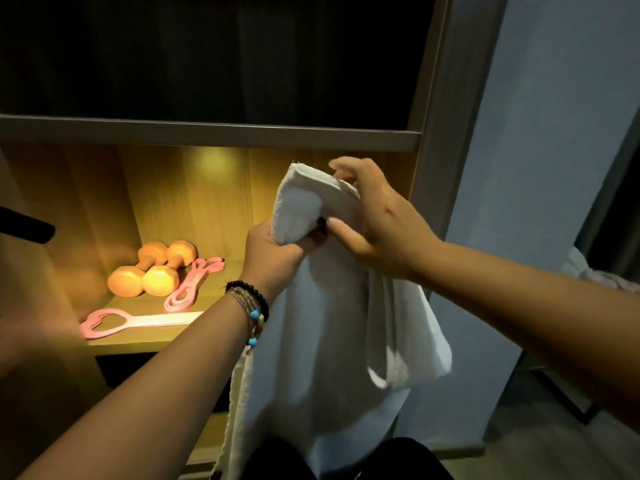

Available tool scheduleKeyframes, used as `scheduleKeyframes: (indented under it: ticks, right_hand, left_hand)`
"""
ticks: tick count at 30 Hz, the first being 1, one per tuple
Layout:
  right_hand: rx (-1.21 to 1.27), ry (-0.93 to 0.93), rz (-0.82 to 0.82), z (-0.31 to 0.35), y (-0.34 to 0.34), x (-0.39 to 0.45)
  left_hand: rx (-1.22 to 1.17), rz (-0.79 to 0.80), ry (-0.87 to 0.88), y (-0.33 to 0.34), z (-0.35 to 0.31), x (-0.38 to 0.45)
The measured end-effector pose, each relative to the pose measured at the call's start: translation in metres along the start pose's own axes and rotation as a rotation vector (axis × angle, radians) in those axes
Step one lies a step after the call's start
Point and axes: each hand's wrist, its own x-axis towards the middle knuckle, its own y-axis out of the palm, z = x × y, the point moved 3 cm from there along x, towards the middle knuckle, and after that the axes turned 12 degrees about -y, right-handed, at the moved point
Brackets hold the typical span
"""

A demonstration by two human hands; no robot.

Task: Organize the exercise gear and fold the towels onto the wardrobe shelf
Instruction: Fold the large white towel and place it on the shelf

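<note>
A white towel (325, 327) hangs in front of the lit wardrobe shelf (145, 337), its lower part draping down past my knees. My left hand (273, 251) grips a bunched fold of it from below. My right hand (370, 216) pinches the towel's upper edge just to the right, fingers curled over the cloth. On the shelf to the left lie two orange dumbbells (152, 268), a coiled pink resistance band (192, 284) and a flat pink strap with a heart-shaped handle (114, 323).
A dark upper compartment sits above the shelf board (207, 131). The wardrobe's right side panel (446, 133) stands beside a pale wall. A dark handle (24, 225) juts in at the left edge. More pale cloth (595, 271) lies at the far right.
</note>
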Motion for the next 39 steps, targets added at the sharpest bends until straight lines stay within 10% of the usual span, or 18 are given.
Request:
scheduleKeyframes:
  ticks: [7, 13, 26, 39]
  right_hand:
    - [0.027, 0.616, 0.396, -0.019, 0.014, -0.080]
    - [-0.269, 0.662, 0.567, -0.056, -0.015, -0.066]
    - [-0.039, 0.428, -0.221, -0.100, -0.055, 0.017]
    - [-0.002, 0.425, -0.257, -0.087, -0.092, -0.009]
  left_hand:
    - [0.010, -0.088, -0.144, -0.014, 0.008, 0.026]
    - [0.006, -0.220, -0.187, -0.041, 0.007, 0.038]
    - [0.123, -0.257, -0.108, -0.087, -0.024, 0.054]
    - [0.381, -0.399, 0.057, -0.065, -0.065, 0.048]
